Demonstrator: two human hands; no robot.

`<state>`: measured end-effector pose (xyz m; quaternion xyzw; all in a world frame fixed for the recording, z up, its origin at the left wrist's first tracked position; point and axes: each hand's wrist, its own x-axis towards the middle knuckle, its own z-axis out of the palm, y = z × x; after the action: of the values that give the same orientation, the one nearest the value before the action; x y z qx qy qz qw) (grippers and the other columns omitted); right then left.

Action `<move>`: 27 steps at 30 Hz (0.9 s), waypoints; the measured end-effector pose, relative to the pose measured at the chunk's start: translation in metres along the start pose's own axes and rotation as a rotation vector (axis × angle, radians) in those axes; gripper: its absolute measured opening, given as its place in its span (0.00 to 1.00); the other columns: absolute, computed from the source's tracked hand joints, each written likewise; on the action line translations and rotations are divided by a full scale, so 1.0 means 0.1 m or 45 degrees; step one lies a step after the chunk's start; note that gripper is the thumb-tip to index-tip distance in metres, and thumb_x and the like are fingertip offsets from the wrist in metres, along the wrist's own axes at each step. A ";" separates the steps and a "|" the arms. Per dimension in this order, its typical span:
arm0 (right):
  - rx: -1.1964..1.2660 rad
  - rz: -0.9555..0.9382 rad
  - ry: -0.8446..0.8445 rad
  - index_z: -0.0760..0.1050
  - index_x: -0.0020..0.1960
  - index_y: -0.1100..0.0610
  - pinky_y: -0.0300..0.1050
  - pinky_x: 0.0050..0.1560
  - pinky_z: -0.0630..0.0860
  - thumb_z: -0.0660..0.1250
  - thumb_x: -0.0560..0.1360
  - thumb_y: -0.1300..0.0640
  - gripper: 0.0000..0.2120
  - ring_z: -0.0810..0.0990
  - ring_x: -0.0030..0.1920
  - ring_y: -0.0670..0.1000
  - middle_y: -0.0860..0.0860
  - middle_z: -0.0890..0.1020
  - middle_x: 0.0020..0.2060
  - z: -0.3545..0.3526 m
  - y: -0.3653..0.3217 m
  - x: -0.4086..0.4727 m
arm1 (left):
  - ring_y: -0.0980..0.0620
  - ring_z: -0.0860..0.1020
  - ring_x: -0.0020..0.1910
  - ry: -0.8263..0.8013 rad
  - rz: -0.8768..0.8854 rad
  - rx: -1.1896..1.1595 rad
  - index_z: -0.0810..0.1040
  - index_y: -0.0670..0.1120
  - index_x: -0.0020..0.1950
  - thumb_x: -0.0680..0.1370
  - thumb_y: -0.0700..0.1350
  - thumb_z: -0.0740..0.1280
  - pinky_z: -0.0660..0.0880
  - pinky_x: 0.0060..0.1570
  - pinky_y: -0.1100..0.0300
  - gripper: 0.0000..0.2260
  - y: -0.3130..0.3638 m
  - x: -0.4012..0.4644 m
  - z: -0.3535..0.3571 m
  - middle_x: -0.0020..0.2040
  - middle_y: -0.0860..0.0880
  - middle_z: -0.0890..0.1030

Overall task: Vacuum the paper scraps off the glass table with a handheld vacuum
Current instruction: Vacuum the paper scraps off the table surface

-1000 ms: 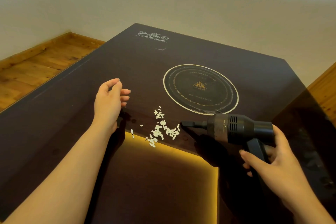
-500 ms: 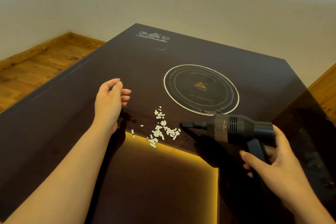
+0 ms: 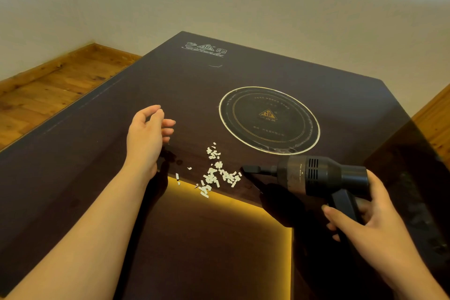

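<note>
White paper scraps [image 3: 214, 173] lie at 9 o'clock of my vacuum's nozzle [image 3: 253, 169]; right fingers [image 3: 341, 217] wrap its handle, left fingers [image 3: 168, 126] hang loosely curled, holding nothing, clear of the glass surface [image 3: 97, 153].

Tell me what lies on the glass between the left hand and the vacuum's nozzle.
In the head view, the white paper scraps lie scattered on the glass table between the left hand and the nozzle of the handheld vacuum; nothing else shows there.

Bare forearms [image 3: 80, 238], no sleeves
</note>
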<state>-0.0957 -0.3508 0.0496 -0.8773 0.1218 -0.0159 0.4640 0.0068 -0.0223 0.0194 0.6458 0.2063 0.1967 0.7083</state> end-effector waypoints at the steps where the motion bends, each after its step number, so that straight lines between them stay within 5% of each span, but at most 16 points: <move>1: 0.000 0.001 0.001 0.56 0.69 0.39 0.54 0.38 0.81 0.74 0.67 0.61 0.41 0.84 0.32 0.50 0.49 0.82 0.43 0.00 0.00 -0.01 | 0.61 0.77 0.33 0.001 0.000 0.001 0.72 0.55 0.56 0.80 0.47 0.58 0.72 0.32 0.68 0.07 0.00 0.00 0.00 0.41 0.53 0.81; 7: 0.015 0.023 -0.010 0.56 0.70 0.38 0.44 0.32 0.79 0.74 0.66 0.61 0.42 0.84 0.35 0.50 0.48 0.81 0.47 0.00 0.00 -0.03 | 0.60 0.77 0.35 0.000 0.000 0.002 0.72 0.55 0.56 0.81 0.47 0.58 0.72 0.34 0.67 0.07 0.00 0.00 0.00 0.42 0.53 0.81; 27: -0.001 0.029 -0.002 0.58 0.66 0.36 0.51 0.36 0.81 0.74 0.67 0.62 0.39 0.84 0.33 0.47 0.50 0.82 0.43 -0.04 0.02 -0.10 | 0.61 0.77 0.35 -0.001 -0.004 -0.002 0.72 0.55 0.57 0.81 0.47 0.58 0.73 0.32 0.68 0.07 0.01 -0.01 0.00 0.41 0.53 0.81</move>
<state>-0.1058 -0.3526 0.0508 -0.8760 0.1315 -0.0100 0.4640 0.0062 -0.0230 0.0201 0.6450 0.2068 0.1953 0.7092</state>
